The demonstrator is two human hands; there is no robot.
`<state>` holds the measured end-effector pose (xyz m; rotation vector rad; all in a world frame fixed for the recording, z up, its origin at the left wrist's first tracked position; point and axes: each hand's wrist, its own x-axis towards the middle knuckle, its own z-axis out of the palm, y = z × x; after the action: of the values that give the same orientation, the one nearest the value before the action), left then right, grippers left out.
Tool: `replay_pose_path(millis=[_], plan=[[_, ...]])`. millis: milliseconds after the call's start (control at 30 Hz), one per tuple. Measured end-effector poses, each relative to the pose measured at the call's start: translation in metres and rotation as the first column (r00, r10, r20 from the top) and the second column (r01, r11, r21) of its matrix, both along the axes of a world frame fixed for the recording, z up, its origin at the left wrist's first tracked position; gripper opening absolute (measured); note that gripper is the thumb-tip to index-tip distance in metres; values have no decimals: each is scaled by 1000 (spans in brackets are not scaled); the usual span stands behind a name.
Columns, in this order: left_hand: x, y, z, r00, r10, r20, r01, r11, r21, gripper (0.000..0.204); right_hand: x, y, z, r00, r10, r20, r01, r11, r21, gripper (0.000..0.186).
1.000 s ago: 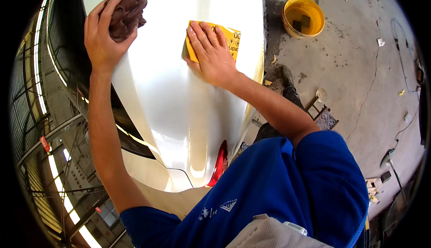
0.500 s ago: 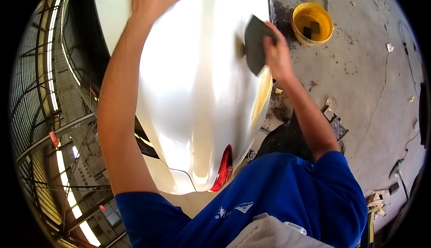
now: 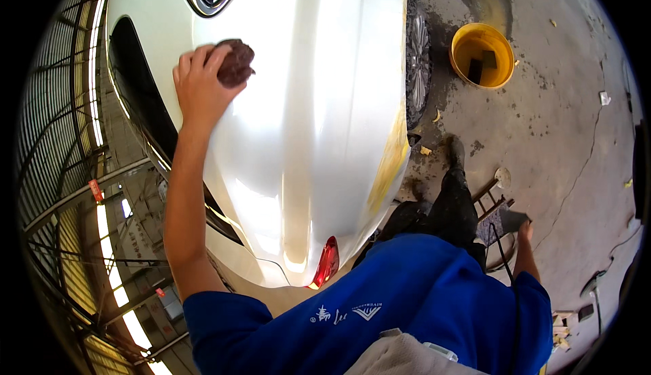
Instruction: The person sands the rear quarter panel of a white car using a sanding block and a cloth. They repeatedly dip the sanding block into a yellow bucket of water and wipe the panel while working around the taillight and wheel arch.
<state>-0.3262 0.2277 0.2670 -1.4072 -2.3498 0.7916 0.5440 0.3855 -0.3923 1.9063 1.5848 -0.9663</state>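
Within the curled fingers of your left hand [image 3: 202, 85], the cloth [image 3: 235, 63] should meet the panel [image 3: 346, 124] evenly, your right hand [image 3: 525, 230] pinching the sheet [image 3: 513, 222] well clear.

Free passage across white panel [image 3: 339, 104] right of brown cloth [image 3: 235, 64] — farther right, wheel [image 3: 418, 63], yellow bucket [image 3: 468, 44] obstruct.

Has crumpled brown cloth [image 3: 235, 64] in left hand [image 3: 201, 87], on glossy white car [image 3: 261, 137]; right of car, round yellow plastic bucket [image 3: 458, 46] with dark rectangular blocks [image 3: 476, 71] inside; farther back, flat grey sheet [image 3: 513, 221] in right hand [image 3: 525, 231], seemingly above dark-framed stool [image 3: 489, 226].
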Motion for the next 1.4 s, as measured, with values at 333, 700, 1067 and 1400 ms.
replay_pose_path(millis=[333, 700, 1067, 1400], plan=[[-96, 119, -63, 982, -109, -157, 118, 992, 52, 65, -40, 40, 25, 954, -245, -176, 254, 967, 32, 61], [33, -90, -51, 994, -106, -15, 107, 992, 74, 65, -1, 69, 70, 948, -277, -156, 265, 960, -93, 65], [238, -341, -74, 976, -142, 164, 91, 955, 281, 58, -10, 61, 131, 963, -212, -168, 207, 977, -49, 63], [389, -537, -128, 995, -20, 97, -32, 862, 506, 60, 86, 31, 177, 975, -99, -198, 109, 993, 38, 61]])
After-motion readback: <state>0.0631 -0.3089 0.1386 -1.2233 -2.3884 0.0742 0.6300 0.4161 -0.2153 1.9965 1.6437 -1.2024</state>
